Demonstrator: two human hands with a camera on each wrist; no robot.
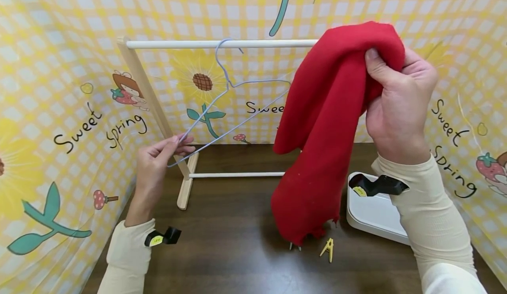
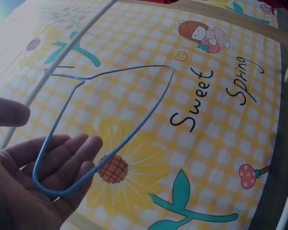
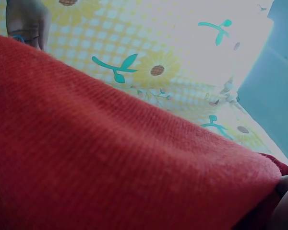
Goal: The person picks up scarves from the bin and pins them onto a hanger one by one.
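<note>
A pale blue wire hanger hangs by its hook from the white top rod of a small wooden rack. My left hand is at the hanger's near lower corner. In the left wrist view the wire crosses in front of its extended fingers, with the thumb apart from the wire. At the upper right my right hand grips a red knit scarf near its top fold, thumb in front. The scarf drapes down in folds to a ragged lower end, covering the rack's right part and the hanger's far corner.
A yellow clothespin lies on the dark table; a green one shows partly under the scarf's end. To the right sits a white tray, partly behind the right forearm. Yellow checked cloth surrounds the table's back and sides.
</note>
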